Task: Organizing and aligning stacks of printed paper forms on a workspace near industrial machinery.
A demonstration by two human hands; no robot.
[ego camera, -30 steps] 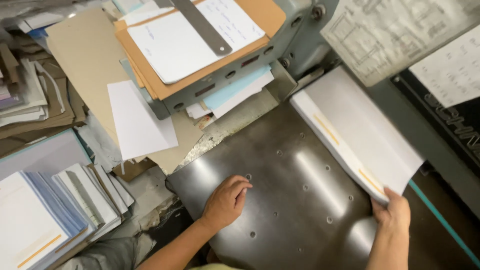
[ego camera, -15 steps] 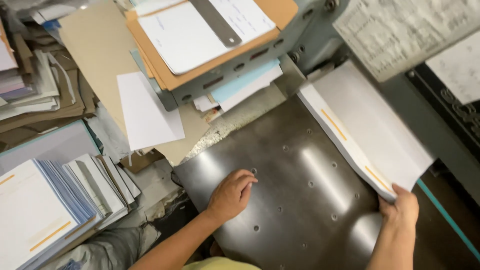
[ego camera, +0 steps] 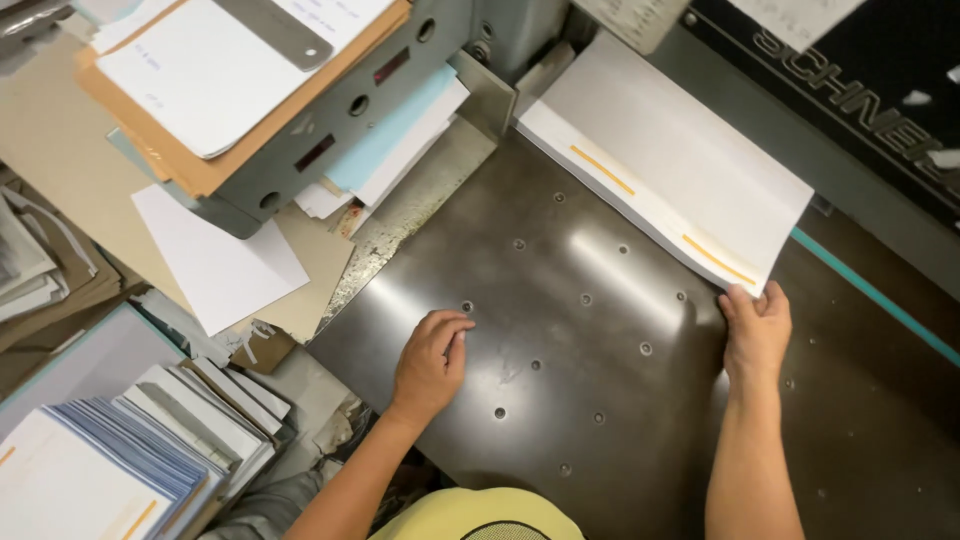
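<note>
- Left hand (ego camera: 432,362): palm down, flat on the surface, fingers loosely curled and pointing far-right. Not gripping anything.
- Left forearm: bare, comes in from the near edge, angled far and right up to the wrist. Wrist roughly straight.
- Right hand (ego camera: 755,330): further right and slightly farther out than the left, back of hand up, fingers extended toward the far side, fingertips pressed against an edge. Thumb sits on the left side of the hand.
- Right forearm: bare, runs almost straight from near edge to far.
- Hands well apart.
</note>
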